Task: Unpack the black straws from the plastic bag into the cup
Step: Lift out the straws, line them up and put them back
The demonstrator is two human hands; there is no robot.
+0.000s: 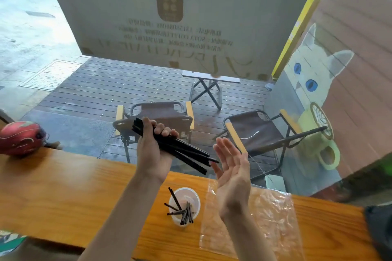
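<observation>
My left hand (153, 152) is raised above the wooden counter (63, 195) and grips a bundle of black straws (186, 151) that slants down to the right. My right hand (232, 174) is open and flat, its palm facing the straws' lower tips and just apart from them. Below both hands a clear plastic cup (192, 197) stands on the counter with several black straws (182, 211) in it. The clear plastic bag (271, 222) lies flat and crumpled on the counter right of the cup, partly behind my right forearm.
A red helmet (20, 137) rests at the counter's far left. A dark object (379, 229) sits at the right edge. A window stands right behind the counter; beyond it are folding chairs (157, 118) and a small table on a deck.
</observation>
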